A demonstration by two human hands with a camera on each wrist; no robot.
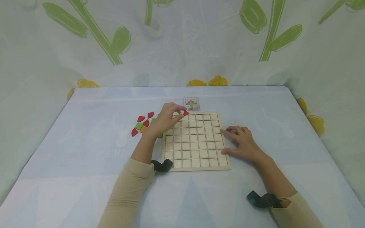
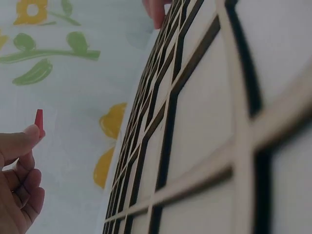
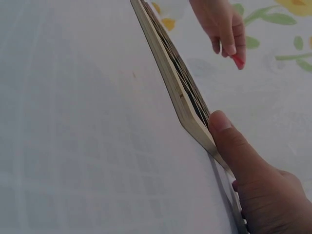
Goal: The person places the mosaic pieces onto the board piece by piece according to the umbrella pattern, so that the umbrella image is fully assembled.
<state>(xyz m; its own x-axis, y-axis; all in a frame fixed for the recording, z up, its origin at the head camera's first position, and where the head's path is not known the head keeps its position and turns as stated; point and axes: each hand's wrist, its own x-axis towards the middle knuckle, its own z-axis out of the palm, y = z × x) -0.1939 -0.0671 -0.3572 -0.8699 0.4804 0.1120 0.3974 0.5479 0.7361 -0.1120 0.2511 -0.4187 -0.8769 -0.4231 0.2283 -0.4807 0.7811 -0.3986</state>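
Above the far left part of a wooden grid board (image 1: 198,138), my left hand (image 1: 166,118) pinches a small red tile (image 1: 186,113) between thumb and fingertips. In the left wrist view the red tile (image 2: 39,120) is seen edge-on, held clear of the board. My right hand (image 1: 244,144) lies at the board's right side, its fingers spread and its thumb touching the edge. The right wrist view shows that thumb (image 3: 231,136) against the board's rim (image 3: 187,119). The board's visible squares hold no tiles; my left hand and arm cover some on the left.
Loose tiles lie left of the board: several red quarter-rounds (image 1: 141,118), a green one (image 1: 138,126) and an orange one (image 1: 143,129), with others partly behind my left hand. Beyond the board's far edge is a small pattern card (image 1: 191,103) showing a coloured figure on a grid.
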